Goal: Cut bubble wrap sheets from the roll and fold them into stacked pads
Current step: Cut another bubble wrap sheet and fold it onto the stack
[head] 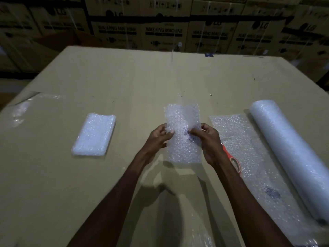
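While pinched by left hand [157, 138] and right hand [207, 139] | bubble wrap sheet [183, 145] translucent, folded

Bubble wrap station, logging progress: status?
Both hands, left and right, pinch folded sheet. Finished pads stacked left. Scissors lie clear on unrolled wrap.

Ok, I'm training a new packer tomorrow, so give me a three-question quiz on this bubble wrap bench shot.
1. True or false: both hands grip the sheet.
2. What lies on the side of the left hand: A the roll, B the pad, C the scissors?
3. What red-handled tool lies on the unrolled wrap by the right hand?

Key:
1. True.
2. B, the pad; the roll is on the right.
3. The scissors.
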A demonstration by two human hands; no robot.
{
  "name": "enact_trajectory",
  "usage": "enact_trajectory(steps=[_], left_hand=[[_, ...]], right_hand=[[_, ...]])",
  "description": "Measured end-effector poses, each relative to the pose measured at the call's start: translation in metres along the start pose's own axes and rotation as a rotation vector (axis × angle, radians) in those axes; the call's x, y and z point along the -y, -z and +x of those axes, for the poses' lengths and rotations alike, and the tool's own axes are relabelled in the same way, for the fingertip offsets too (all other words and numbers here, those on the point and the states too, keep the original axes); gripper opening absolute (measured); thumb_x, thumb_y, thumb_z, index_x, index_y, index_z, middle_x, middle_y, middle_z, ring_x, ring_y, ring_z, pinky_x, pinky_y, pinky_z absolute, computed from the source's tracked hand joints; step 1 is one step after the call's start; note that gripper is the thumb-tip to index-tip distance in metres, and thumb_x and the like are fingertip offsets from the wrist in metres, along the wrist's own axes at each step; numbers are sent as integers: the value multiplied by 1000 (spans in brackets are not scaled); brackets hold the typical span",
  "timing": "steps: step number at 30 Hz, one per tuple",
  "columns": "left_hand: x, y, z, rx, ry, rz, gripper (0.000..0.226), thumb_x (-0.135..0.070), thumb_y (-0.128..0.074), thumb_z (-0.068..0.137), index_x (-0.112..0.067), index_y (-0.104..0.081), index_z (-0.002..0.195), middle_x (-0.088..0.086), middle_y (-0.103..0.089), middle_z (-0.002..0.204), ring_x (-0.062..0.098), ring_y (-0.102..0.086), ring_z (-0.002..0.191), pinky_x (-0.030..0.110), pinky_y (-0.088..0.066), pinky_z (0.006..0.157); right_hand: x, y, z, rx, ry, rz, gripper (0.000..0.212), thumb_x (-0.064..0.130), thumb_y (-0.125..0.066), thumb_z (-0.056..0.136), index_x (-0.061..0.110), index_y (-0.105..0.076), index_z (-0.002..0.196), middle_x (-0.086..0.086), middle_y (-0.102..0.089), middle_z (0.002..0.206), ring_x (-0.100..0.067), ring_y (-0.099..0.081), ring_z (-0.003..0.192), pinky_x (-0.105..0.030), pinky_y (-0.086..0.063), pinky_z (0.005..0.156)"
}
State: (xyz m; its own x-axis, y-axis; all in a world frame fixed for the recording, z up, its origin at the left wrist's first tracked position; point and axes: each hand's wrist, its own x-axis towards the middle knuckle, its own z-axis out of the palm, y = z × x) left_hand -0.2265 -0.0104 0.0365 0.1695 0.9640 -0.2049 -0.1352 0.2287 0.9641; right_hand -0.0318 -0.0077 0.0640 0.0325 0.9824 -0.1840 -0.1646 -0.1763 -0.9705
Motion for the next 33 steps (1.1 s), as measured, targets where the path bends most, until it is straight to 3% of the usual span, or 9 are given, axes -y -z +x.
enact_trajectory(steps=[5,9,13,15,18,21,27,31,33], left_hand=[[6,-7,-28,-101,-31,102,25,-12,-55,102,-13,-57,127,6,-69,114,16,-67,95,21,-53,71],[8,1,-39,-127,-34,165,29,-15,-52,103,-8,-57,131,8,-68,118,18,-66,99,24,-54,75],[3,21,-43,-152,-27,99,23,-13,-56,101,-11,-63,123,16,-69,121,30,-67,107,44,-54,93],[1,35,-43,-178,-27,57,19,-9,-62,97,-12,-66,115,15,-71,113,23,-69,94,36,-56,86],[-6,66,-48,-248,10,-24,15,-6,-69,92,-14,-69,105,4,-71,98,10,-65,78,21,-52,64],[-12,109,-52,-303,37,-70,12,-5,-71,89,-15,-71,95,2,-73,91,13,-66,78,24,-53,66],[-28,208,-57,-410,37,-75,11,1,-73,86,-5,-71,95,-4,-72,73,8,-67,66,20,-53,60],[-37,264,-48,-468,49,-42,16,-3,-80,80,-6,-72,92,9,-70,88,21,-64,80,37,-52,77],[-39,285,-40,-495,69,-16,21,-3,-82,78,-2,-71,96,14,-69,93,22,-63,80,38,-52,77]], right_hand=[[-20,1,-19,27,-41,26,32,5,-82,81,-1,-68,109,-23,-75,108,-33,-71,94,-46,-57,89],[-23,-3,-34,66,-69,15,31,3,-79,84,6,-70,113,-15,-77,107,-26,-73,92,-34,-59,76],[-24,-11,-34,70,-65,-60,32,1,-78,84,0,-69,115,-11,-78,102,-25,-73,91,-29,-60,72],[-24,-21,-30,44,-70,-73,33,-1,-78,83,-2,-69,114,-13,-78,103,-24,-73,88,-29,-60,72],[-26,-53,-23,43,-79,-80,31,-3,-78,82,-2,-70,112,-16,-77,104,-26,-72,90,-35,-59,80],[-31,-98,-15,68,-105,-94,32,-2,-78,82,-2,-69,113,-17,-77,106,-27,-72,92,-40,-59,86],[-43,-196,5,120,-133,-128,23,-1,-79,83,2,-72,104,-18,-77,103,-27,-73,88,-32,-63,76],[-53,-249,19,103,-161,-128,24,-2,-80,82,-1,-71,104,-18,-76,103,-23,-73,84,-28,-61,69],[-59,-267,29,71,-175,-131,32,-1,-81,81,-5,-69,110,-18,-76,104,-23,-73,84,-28,-62,70]])
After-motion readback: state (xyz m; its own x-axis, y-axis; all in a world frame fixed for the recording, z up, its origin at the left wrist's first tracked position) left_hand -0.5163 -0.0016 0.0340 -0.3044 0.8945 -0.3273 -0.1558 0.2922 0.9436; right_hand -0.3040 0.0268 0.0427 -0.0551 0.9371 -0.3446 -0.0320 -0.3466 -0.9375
